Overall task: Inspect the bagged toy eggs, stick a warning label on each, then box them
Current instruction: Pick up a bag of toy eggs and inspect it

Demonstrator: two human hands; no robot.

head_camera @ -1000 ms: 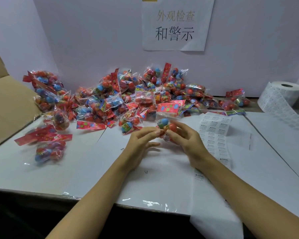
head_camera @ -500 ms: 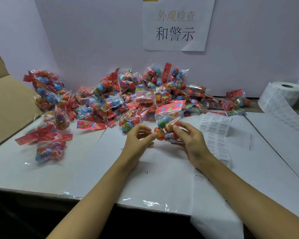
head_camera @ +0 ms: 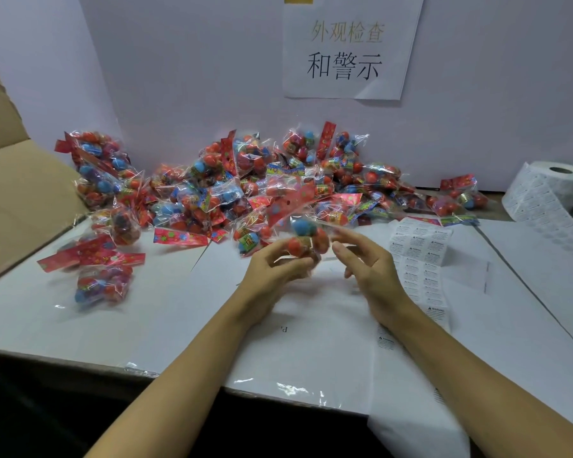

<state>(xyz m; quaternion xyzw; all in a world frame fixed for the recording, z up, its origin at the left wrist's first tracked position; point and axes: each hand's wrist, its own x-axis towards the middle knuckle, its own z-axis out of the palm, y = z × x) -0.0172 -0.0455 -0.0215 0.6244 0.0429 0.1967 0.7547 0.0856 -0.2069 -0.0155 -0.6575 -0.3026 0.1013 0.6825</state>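
Note:
A clear bag of red and blue toy eggs (head_camera: 306,238) with a red header card is held up over the white table (head_camera: 186,312), pinched in the fingers of my left hand (head_camera: 275,272). My right hand (head_camera: 368,266) hovers just right of the bag with its fingers spread, apart from it and a little blurred. A strip of warning labels (head_camera: 420,259) lies flat on the table right of that hand. A big pile of bagged eggs (head_camera: 245,186) stretches along the back wall.
An open cardboard box (head_camera: 17,200) stands at the left. Two bags (head_camera: 103,285) lie by themselves at front left. A label roll (head_camera: 553,190) sits at the far right. A paper sign (head_camera: 348,47) hangs on the wall. The table's front edge runs below my forearms.
The bag was held in both hands. My right hand has let go and opened, and my left hand now holds the bag alone, turned and raised slightly.

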